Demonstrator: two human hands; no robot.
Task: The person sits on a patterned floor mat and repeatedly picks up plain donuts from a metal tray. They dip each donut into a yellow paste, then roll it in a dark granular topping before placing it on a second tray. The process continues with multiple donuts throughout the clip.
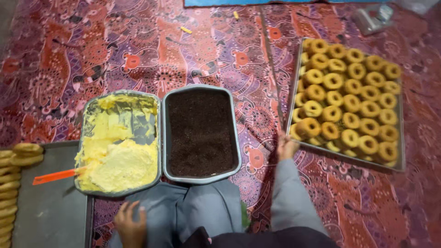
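My right hand (285, 147) reaches to the near left corner of a metal tray (400, 165) packed with several ring-shaped golden doughnuts (351, 103); whether it grips the rim or a doughnut is unclear. My left hand (132, 225) rests on my grey-clad knee, fingers spread, holding nothing. In front of me sit two rectangular tins side by side: one with yellow cream (120, 158) and one filled with dark chocolate sprinkles (201, 131). An orange-handled spreader (54, 176) lies with its tip in the cream.
A dark tray (50, 211) at my left holds several plain doughnuts (16, 177) stacked along its edge. Everything lies on a red and purple patterned cloth (138, 46). A pale object (373, 18) sits at the far right.
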